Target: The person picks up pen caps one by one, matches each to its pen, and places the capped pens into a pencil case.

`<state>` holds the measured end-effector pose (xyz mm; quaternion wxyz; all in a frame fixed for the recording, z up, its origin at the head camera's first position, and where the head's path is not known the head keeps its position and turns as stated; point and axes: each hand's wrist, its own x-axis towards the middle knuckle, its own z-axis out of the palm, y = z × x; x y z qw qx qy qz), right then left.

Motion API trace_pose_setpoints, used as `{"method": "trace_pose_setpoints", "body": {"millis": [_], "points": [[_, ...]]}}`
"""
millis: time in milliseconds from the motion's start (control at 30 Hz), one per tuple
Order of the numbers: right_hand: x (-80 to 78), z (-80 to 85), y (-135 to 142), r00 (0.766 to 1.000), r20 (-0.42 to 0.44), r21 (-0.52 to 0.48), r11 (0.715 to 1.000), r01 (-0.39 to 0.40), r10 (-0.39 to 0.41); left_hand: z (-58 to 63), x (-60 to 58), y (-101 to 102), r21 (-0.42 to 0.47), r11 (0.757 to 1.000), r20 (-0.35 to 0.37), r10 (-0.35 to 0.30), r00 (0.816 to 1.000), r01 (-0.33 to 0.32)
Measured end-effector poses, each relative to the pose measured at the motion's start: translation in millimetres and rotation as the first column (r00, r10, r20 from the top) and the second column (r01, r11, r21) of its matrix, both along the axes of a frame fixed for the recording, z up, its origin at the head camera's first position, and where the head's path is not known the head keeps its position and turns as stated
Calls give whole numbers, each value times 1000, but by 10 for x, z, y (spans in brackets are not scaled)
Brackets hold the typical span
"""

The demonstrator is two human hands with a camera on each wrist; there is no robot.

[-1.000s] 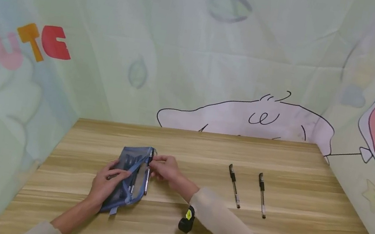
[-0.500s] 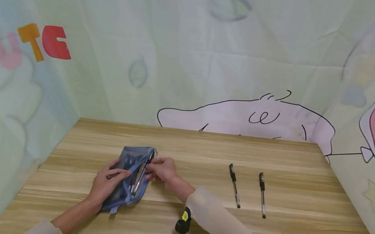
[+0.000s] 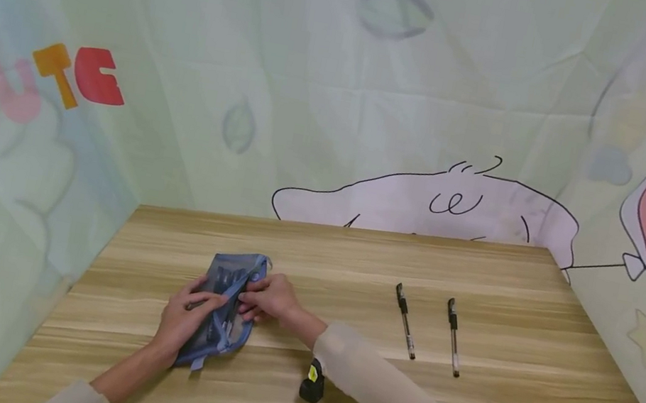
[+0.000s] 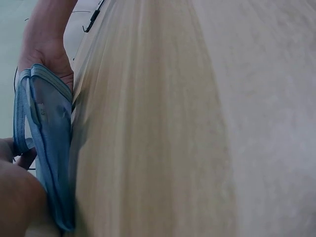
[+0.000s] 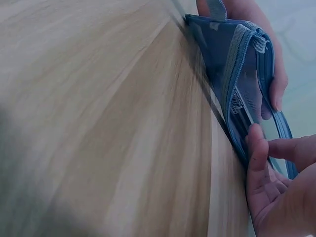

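A blue mesh pencil case (image 3: 225, 267) lies on the table with its zip side gaping. My left hand (image 3: 181, 321) grips it from the left, thumb near the edge of the opening. Several dark pens show through the mesh. At the opening on the right, my right hand (image 3: 273, 299) pinches a pen (image 5: 245, 108) that lies inside the case; in the right wrist view its fingertips (image 5: 257, 140) sit within the zip edges. The pen's far end is hidden by the fingers and the case. In the left wrist view the case (image 4: 52, 138) stands between both hands.
Two black-capped pens (image 3: 406, 320) (image 3: 454, 336) lie apart on the right half of the wooden table (image 3: 352, 257). A black wrist camera (image 3: 312, 383) hangs below my right sleeve. A printed cloth (image 3: 317, 85) borders the table's back and sides.
My right hand has moved left and carried the pen from beside the right edge of the case into its opening. The left hand keeps its grip in place.
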<state>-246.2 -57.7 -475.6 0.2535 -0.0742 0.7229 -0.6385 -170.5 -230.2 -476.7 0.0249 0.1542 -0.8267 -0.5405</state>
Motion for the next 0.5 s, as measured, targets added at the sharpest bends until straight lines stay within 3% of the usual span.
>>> {"method": "trace_pose_setpoints", "body": {"millis": [133,333,500], "points": [[8,-7,3,1000,-17,-2,1000,-14,14,-2,0,5,-2,1000,5,-2,1000,2],[52,19,83,983,-147,78,992,-101,112,7,8,4,-10,1000,18,3,1000,-3],[62,71,232,976,-145,62,986,-153,160,17,15,-8,-3,1000,16,0,1000,0]]}}
